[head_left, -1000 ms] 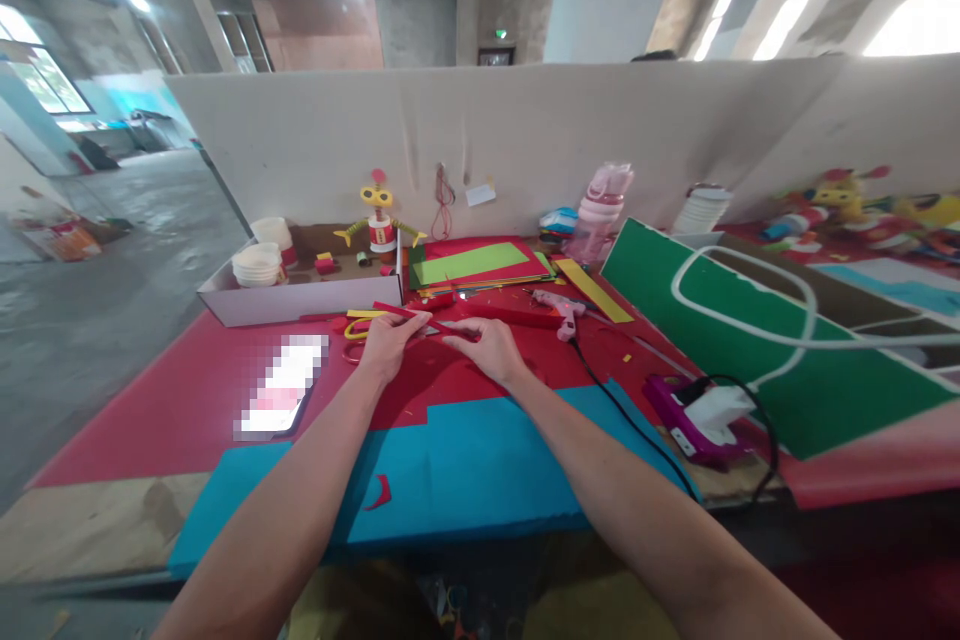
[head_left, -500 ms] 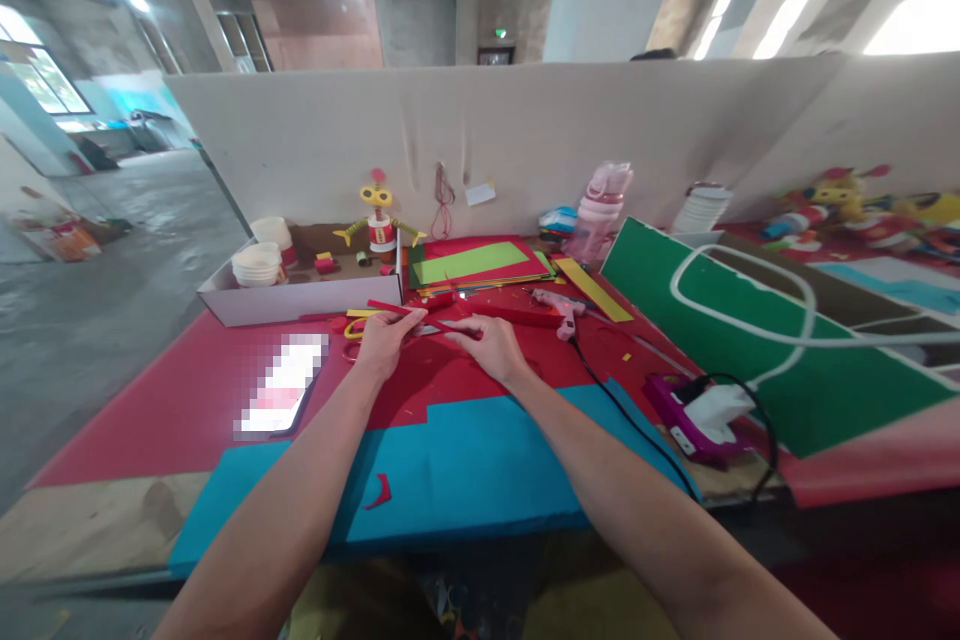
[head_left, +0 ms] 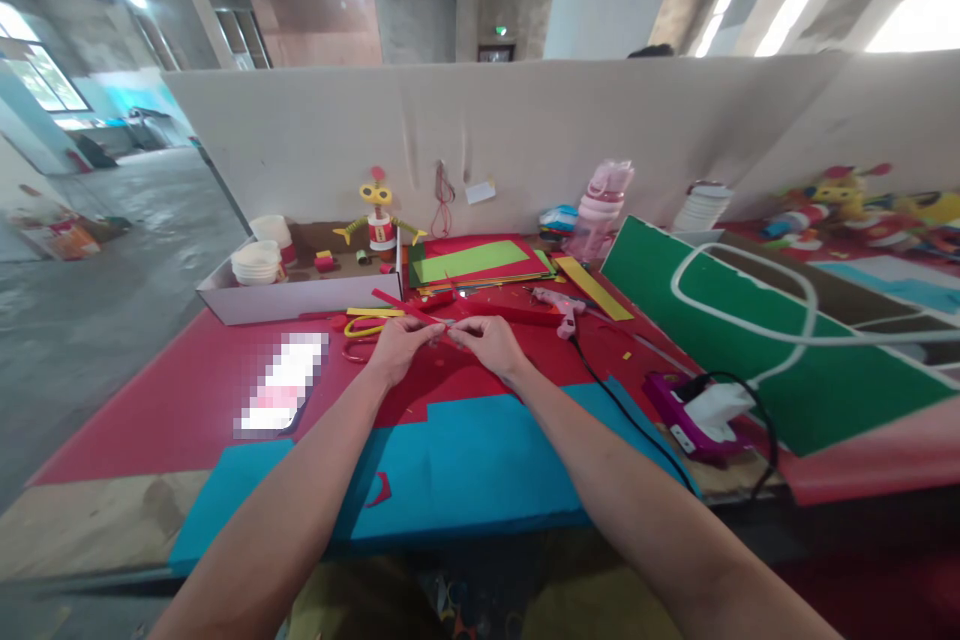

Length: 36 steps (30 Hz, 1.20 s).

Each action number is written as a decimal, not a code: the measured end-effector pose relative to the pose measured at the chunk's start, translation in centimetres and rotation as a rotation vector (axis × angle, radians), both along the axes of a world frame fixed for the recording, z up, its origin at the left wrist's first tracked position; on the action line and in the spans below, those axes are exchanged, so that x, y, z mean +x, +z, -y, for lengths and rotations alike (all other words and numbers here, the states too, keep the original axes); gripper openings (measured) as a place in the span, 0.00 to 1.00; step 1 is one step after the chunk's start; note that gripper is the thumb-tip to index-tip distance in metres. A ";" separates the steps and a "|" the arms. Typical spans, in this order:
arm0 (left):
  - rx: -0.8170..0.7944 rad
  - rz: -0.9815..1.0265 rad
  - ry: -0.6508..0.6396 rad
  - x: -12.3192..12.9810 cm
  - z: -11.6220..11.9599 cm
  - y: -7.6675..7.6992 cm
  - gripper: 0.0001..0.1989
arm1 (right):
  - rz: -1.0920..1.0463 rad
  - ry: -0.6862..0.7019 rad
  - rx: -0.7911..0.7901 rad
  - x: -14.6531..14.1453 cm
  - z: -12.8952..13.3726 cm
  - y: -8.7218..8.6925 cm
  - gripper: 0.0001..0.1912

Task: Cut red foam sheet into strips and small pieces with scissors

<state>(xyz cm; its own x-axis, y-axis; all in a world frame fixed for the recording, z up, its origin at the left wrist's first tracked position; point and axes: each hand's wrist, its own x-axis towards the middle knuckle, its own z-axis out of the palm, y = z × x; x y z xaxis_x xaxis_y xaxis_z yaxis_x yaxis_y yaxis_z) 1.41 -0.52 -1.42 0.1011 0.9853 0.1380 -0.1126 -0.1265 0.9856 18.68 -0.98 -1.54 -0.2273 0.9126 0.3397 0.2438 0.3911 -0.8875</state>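
Note:
A narrow red paper strip [head_left: 409, 307] slants from the upper left down into my fingers, above the red table cover. My left hand [head_left: 401, 348] pinches it between thumb and forefinger. My right hand [head_left: 491, 340] is closed on the strip's lower end, and the fingertips of both hands nearly meet. Exactly how the end lies between the fingers is too small to tell. Just left of my left hand lie scissors with yellow handles [head_left: 366, 325], partly hidden by it. Beyond my right hand, a pink glue gun [head_left: 562, 308] rests on the table.
A white box [head_left: 300, 302] with paper cups stands back left, near a phone [head_left: 285, 385]. Coloured paper sheets [head_left: 480, 263] lie at the back. A purple power strip [head_left: 686, 425] with cables and a green board [head_left: 712, 320] are right. Blue paper [head_left: 480, 470] covers the front.
My left hand has moved right and slightly down, bringing its fingertips up to my right hand's. The red strip has shifted right with it and slants more steeply.

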 end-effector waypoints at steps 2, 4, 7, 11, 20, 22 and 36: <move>-0.006 -0.028 -0.006 0.3 0.1 -0.2 0.13 | -0.024 0.021 -0.020 -0.1 0.1 0.0 0.13; -0.012 -0.027 0.020 0.4 0.0 -0.3 0.13 | -0.047 0.033 -0.048 -0.2 0.1 0.1 0.13; -0.013 0.012 0.078 0.1 -0.4 -0.3 0.14 | -0.067 0.041 -0.095 -0.2 0.1 0.1 0.13; -0.028 0.137 0.137 -0.7 -0.8 0.1 0.15 | -0.085 0.035 -0.153 -0.1 0.0 -0.2 0.14; 0.027 0.320 0.254 -3.1 -1.1 1.5 0.14 | -0.101 0.038 -0.173 -0.1 0.3 0.1 0.13; 0.019 0.300 0.163 -2.5 -0.9 1.3 0.15 | -0.093 0.013 -0.135 -0.1 0.3 0.2 0.13; -0.077 0.196 0.132 -0.9 -0.6 0.3 0.15 | 0.023 -0.097 0.249 -0.3 0.9 0.7 0.13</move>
